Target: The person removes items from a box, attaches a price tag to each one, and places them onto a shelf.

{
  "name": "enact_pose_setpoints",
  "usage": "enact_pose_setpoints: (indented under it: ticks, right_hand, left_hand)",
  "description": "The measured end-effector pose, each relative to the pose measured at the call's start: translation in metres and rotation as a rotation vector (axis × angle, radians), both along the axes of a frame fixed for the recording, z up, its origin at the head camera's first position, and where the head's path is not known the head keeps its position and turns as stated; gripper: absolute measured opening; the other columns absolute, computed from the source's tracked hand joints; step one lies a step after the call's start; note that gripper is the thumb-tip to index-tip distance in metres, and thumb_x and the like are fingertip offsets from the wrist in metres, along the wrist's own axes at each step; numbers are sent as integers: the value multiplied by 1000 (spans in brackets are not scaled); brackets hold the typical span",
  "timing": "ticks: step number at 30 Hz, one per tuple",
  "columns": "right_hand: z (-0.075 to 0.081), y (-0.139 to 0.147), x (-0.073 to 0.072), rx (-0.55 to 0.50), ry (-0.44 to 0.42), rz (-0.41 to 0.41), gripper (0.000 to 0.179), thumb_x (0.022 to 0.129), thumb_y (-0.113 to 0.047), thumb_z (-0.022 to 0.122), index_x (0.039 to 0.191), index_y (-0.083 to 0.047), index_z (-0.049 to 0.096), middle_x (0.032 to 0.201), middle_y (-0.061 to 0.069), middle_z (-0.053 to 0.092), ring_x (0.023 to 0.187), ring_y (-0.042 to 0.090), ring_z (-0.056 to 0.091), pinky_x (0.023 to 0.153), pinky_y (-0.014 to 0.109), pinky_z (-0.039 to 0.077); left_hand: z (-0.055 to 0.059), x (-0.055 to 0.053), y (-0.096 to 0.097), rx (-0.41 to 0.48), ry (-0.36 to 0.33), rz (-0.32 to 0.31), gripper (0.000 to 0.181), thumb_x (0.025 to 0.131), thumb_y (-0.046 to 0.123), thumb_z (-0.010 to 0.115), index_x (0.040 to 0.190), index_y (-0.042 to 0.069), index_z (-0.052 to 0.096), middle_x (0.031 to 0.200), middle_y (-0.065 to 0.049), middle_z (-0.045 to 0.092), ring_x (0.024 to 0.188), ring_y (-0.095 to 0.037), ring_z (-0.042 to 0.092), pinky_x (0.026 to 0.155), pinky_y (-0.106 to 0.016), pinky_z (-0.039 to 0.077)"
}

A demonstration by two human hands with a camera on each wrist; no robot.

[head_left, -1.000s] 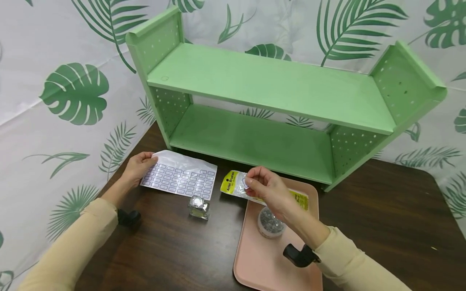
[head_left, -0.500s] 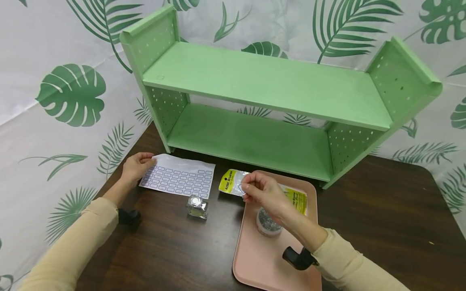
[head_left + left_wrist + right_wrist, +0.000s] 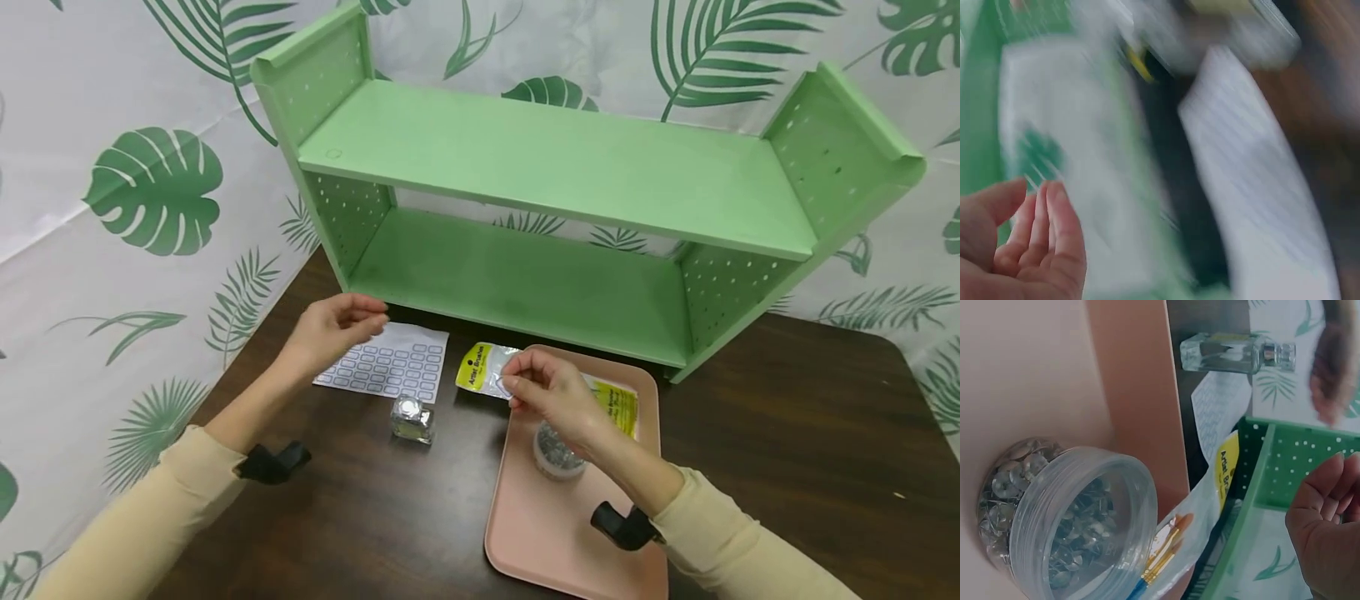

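Observation:
My right hand (image 3: 555, 396) is raised over the pink tray, thumb and index finger pinching a small white label (image 3: 502, 384) with a dark outline. My left hand (image 3: 330, 332) hovers over the sheet of blue-bordered labels (image 3: 401, 362), its fingers loosely bent with nothing between them. In the left wrist view, blurred, thumb and fingers stand apart from the sheet (image 3: 1241, 150). Just in front of the sheet stands a square glass bottle (image 3: 412, 419) with a silver cap. Behind the right hand lies an Artist Brushes packet (image 3: 477, 367), partly hidden by that hand.
A green two-tier shelf (image 3: 555, 158) spans the back of the dark wooden table (image 3: 360, 517). The pink tray (image 3: 547, 533) carries a clear round jar (image 3: 1085, 519) of clear-headed push pins and the far part of the brush packet. A leaf-patterned cloth hangs behind.
My left hand has let go of the label sheet's left edge and moved right and up above it. The right hand stays nearly in place with the label.

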State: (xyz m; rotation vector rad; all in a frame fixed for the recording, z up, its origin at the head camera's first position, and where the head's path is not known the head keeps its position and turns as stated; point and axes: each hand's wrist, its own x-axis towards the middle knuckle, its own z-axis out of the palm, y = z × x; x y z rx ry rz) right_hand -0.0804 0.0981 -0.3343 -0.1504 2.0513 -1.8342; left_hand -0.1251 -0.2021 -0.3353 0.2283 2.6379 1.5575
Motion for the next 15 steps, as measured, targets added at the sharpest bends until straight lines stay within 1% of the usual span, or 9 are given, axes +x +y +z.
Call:
enact_pose_setpoints:
  ticks: [2,3,5,6,8,10,15]
  right_hand:
    - [1,2,1,10,13,5,14,91,-4,58,101,5,54,82,2,55,70,8,56,66,22,53]
    - [2,2,2,13,21,9,14,91,-4,58,101,5,55,82,1,55,70,8,56,66,22,53]
    - [3,3,4,17,40,20,15,91,-4,59,101,5,55,81,0,56,70,8,56,67,23,54]
    - [3,3,5,19,54,26,15,90,-4,60,101,6,55,81,0,56,70,7,56,67,24,54]
    - [4,3,7,24,85,38,15,90,-3,60,100,6,56,80,-1,57,70,7,55,67,24,53]
    - [4,3,9,33,117,46,14,89,-3,61,98,7,57,80,0,58,69,7,56,66,23,53]
    - [5,5,13,71,181,59,9,88,0,61,95,6,59,80,5,60,67,7,57,63,24,52]
  left_hand:
    - [14,8,27,51,-45,-129,26,90,15,63,111,-1,61,99,-17,67,83,-13,65,72,-26,54]
    - [19,12,40,60,-56,-186,25,89,14,64,110,0,62,97,-15,68,82,-15,65,72,-30,55]
    - [26,20,61,73,-83,-279,22,87,13,66,106,1,63,93,-11,68,81,-17,65,72,-32,55]
    - [27,23,70,73,-94,-312,21,87,12,67,104,1,63,91,-10,68,80,-16,65,71,-32,55]
    - [27,27,84,69,-114,-360,19,85,12,68,101,2,64,88,-8,68,78,-15,64,69,-29,54]
    - [26,30,94,76,-134,-390,18,85,11,69,99,2,63,86,-7,67,77,-14,64,68,-27,54]
    - [24,33,105,128,-183,-441,17,83,6,69,98,0,63,85,-8,66,76,-16,66,67,-28,55]
